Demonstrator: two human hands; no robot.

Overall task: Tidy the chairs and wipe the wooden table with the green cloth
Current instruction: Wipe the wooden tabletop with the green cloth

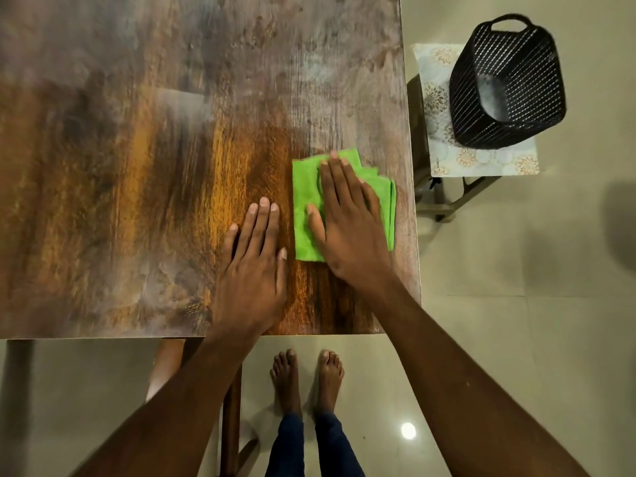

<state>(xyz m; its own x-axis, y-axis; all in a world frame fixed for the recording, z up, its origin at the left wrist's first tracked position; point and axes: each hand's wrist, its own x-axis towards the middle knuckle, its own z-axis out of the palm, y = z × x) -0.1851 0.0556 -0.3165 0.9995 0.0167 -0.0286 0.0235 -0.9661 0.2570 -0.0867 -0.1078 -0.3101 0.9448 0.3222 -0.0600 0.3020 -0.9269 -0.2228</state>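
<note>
Cloth: bright green, plain, no pattern seen. Wooden table: streaked brown and orange grain, greyed and mottled toward far side and edges. Basket: black, woven lattice pattern, pale patch seen inside at bottom. Chair seat: pale blue-grey, printed with round floral motifs in beige and brown. Floor: light beige tiles, glossy, thin joint lines. Trousers: dark blue.

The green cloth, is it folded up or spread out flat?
Folded. The green cloth shows several stacked layer edges along its right side, under the flat right hand pressing it on the wooden table.
</note>
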